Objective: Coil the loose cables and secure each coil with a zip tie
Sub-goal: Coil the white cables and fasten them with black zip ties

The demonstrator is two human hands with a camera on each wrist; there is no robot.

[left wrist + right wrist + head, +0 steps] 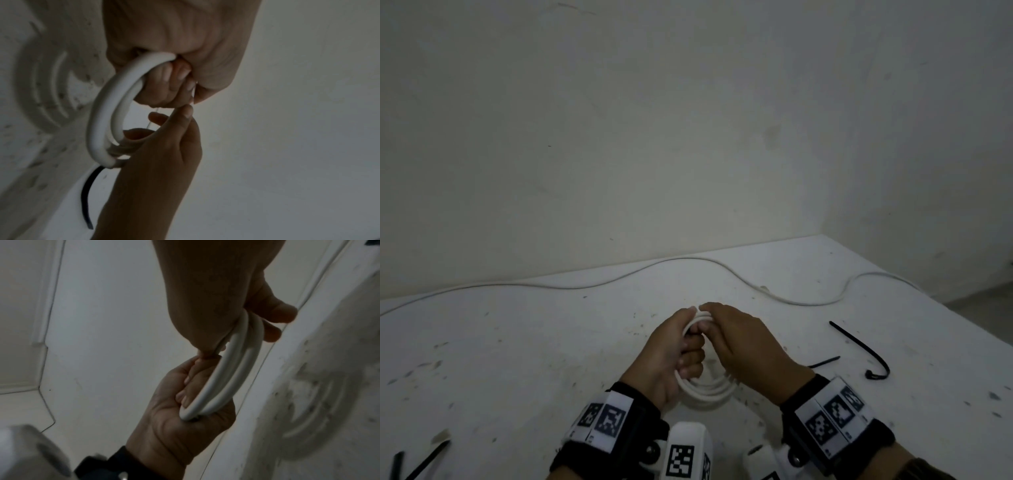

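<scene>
Both hands (709,346) grip white cable coil (709,390) mid-table (517,342), edges well apart.

One cable coil (709,390), four zip ties (859,346).

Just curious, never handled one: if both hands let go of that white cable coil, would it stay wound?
Probably not. The white cable coil looks thick and springy, its loops held only by the left hand and right hand, so it would likely loosen. No tie shows on it.
</scene>
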